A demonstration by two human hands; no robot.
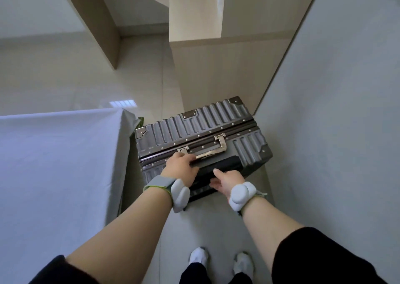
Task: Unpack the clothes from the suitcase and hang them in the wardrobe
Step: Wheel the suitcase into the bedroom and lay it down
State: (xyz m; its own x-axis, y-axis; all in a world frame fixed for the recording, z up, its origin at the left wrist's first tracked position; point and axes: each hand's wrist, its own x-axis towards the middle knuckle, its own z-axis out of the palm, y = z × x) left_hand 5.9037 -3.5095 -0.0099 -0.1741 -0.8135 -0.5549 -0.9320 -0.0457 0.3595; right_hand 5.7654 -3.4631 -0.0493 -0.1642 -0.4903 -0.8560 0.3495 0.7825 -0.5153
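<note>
Two hands meet the closed suitcase [194, 127] on the floor [205, 225] between bed [54, 153] and wall [335, 132]: left hand [181, 169] grips its metal handle [211, 152], right hand [227, 183] at the near end, grip unclear; rigid shell, probably heavy

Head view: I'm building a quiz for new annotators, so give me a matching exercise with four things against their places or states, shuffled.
Things:
1. suitcase
2. left hand
3. right hand
4. bed

Places or states:
A. holds the black panel
B. pale, along the picture's left edge
C. closed, standing on the floor
D. grips the silver handle

Pairs: 1-C, 2-D, 3-A, 4-B.
</note>
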